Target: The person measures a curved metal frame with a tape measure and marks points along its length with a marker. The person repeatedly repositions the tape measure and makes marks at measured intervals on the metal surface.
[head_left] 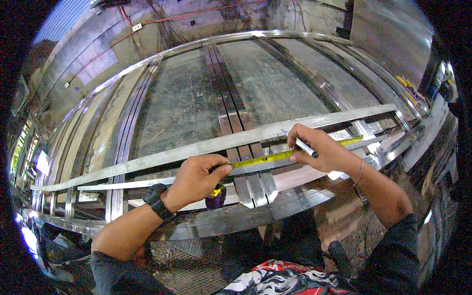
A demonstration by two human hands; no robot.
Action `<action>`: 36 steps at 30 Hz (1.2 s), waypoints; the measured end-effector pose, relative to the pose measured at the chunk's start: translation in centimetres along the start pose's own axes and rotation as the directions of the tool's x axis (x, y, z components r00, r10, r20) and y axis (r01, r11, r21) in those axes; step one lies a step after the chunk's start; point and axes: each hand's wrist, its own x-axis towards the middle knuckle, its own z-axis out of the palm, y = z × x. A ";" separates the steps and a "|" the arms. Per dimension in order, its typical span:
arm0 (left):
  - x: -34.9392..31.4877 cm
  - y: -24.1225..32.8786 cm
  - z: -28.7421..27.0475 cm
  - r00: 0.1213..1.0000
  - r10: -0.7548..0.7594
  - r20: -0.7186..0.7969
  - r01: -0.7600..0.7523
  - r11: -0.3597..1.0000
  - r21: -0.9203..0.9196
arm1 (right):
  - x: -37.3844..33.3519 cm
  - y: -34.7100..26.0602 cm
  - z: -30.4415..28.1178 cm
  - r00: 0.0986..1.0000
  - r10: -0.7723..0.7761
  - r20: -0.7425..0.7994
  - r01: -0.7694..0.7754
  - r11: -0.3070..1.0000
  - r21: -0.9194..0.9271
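My left hand (pixel 199 177) is closed, its thumb and fingertips pinching the yellow blade (pixel 265 159) of a tape measure. Just below that hand, a dark purple case with yellow marks (pixel 215 197) shows, likely the tape's body, partly covered by the hand. The blade runs rightward along a narrow silvery metal bar (pixel 132 185) and passes under my right hand (pixel 319 147). Between the right thumb and fingers sits a white marker (pixel 306 147) with a black end; its thin tip points up and left. The right thumb rests at the blade's edge.
A wider flat metal bar (pixel 187 151) lies just beyond, across a large frame of shiny metal tubes (pixel 228 110). Yellow-handled items (pixel 407 86) sit at the far right. A concrete wall (pixel 172 29) with red conduit stands behind. Wire mesh (pixel 187 265) shows below the near frame edge.
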 end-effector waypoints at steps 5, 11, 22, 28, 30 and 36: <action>0.0 0.8 0.0 0.993 0.113 -0.042 -0.109 0.992 0.069 | -0.3 -0.3 0.1 0.996 0.023 -0.080 -0.022 1.000 0.010; 0.8 1.7 0.5 0.976 0.211 -0.062 -0.185 0.940 0.288 | -1.4 1.3 -1.3 0.993 -0.023 -0.118 0.015 0.998 -0.067; 1.5 6.1 0.8 0.864 0.480 0.151 -0.424 0.534 0.732 | -2.1 0.9 -2.9 0.976 -0.096 -0.198 0.074 0.990 -0.118; 0.6 5.2 0.4 0.927 0.363 -0.096 -0.246 0.779 0.576 | -0.9 -4.1 -4.9 0.947 -0.280 -0.155 0.160 0.834 -0.529; -1.1 5.7 -0.7 0.948 0.287 -0.138 -0.160 0.804 0.572 | 0.8 -6.3 -5.0 0.941 -0.325 -0.097 0.231 0.823 -0.519; -4.5 6.3 -2.2 0.835 0.172 -0.523 0.069 0.910 0.409 | 5.2 -13.6 -7.2 0.842 -0.539 -0.014 0.397 0.637 -0.661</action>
